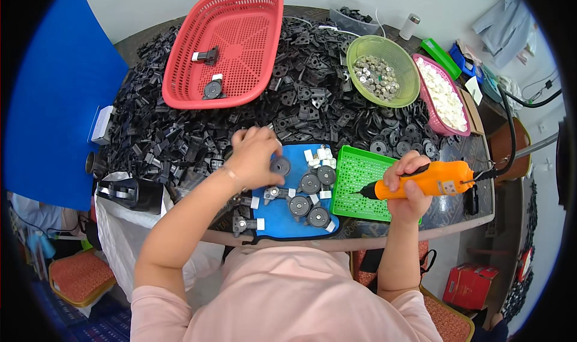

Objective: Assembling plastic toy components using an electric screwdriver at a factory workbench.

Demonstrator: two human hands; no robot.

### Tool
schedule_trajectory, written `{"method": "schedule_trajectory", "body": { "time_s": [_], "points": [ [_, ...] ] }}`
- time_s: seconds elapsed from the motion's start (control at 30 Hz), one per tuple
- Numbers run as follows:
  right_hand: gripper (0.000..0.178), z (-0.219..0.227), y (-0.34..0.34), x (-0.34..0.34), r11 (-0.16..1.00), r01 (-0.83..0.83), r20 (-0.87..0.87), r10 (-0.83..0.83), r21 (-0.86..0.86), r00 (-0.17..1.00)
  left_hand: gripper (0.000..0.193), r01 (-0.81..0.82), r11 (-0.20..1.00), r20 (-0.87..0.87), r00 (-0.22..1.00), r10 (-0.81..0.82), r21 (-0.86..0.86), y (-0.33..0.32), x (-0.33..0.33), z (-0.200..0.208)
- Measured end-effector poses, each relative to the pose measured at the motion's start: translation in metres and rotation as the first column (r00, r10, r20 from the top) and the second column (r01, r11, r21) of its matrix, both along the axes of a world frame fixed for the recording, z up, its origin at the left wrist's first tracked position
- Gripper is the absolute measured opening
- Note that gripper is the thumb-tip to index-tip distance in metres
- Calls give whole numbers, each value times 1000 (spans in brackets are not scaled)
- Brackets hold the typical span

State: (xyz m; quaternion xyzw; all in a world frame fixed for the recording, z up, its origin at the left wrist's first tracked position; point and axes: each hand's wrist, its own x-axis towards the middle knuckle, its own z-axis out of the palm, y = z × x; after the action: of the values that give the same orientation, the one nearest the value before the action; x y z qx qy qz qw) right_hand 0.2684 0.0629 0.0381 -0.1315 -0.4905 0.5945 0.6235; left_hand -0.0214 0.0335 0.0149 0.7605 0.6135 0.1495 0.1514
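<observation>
My right hand (410,186) is wrapped around an orange electric screwdriver (442,180), its dark bit pointing left over a green perforated basket (354,189). Above a blue mat (276,222), my left hand (255,157) has thumb and forefinger closed on a black round disc (280,166); its other fingers are partly hidden. On the mat lie several black wheel assemblies (299,206) with white tabs, and small white plastic pieces (320,157) sit at its far edge. Black bracket pieces (243,223) with white tabs rest at the mat's left side.
Heaps of black plastic parts (300,95) cover the table's far side. A red basket (273,47) holds two assemblies. At the back right stand a yellow-green basket (413,71) of metal pieces and a pink basket (461,104) of white pieces. A black tape dispenser (129,195) is at left.
</observation>
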Motion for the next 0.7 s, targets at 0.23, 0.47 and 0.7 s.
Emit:
{"method": "schedule_trajectory", "body": {
  "time_s": [0.23,0.47,0.7],
  "points": [
    [27,0,2,-12,999,-19,67,17,29,998,52,-74,997,45,996,74,-8,-55,6,-15],
    [26,0,1,-12,999,-17,81,13,45,997,52,-94,991,65,994,88,93,-56,6,-22],
    [27,-1,-1,-10,999,0,95,-3,35,995,51,-77,990,85,994,67,116,-56,4,-27]
  ]
}}
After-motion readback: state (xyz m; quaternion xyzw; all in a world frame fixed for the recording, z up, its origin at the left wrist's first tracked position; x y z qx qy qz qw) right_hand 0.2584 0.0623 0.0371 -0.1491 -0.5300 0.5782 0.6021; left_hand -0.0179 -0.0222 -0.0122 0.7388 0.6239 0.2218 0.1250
